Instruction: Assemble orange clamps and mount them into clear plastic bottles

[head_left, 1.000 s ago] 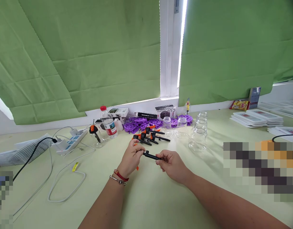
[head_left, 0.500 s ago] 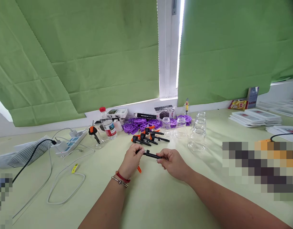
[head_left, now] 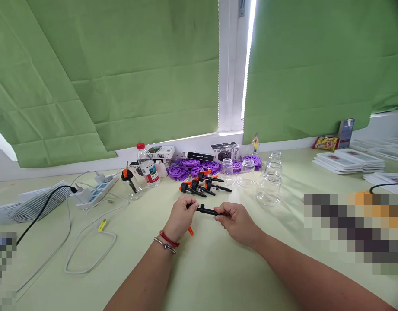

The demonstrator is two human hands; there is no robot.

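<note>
Between my two hands is a black-and-orange dispenser top (head_left: 209,211) with a slim black stem, held roughly level just above the table. My left hand (head_left: 183,216) is closed around its left end, and an orange piece (head_left: 190,231) sticks out below the fingers. The thumb and fingers of my right hand (head_left: 237,220) pinch the stem's right tip. Just beyond my hands lies a pile of several similar black-and-orange tops (head_left: 202,186). The part inside my left palm is hidden.
Glass jars (head_left: 269,190) stand behind my right hand, with purple plastic discs (head_left: 186,167) along the wall. A red-capped water bottle (head_left: 148,167) and a jar with a black-and-orange top (head_left: 130,185) are at left, near a power strip (head_left: 100,192) and loose cables. White flat packs (head_left: 344,162) lie right.
The whole view has shifted slightly. My hands keep the same hold on the black-and-orange dispenser top, with hardly any visible movement.
</note>
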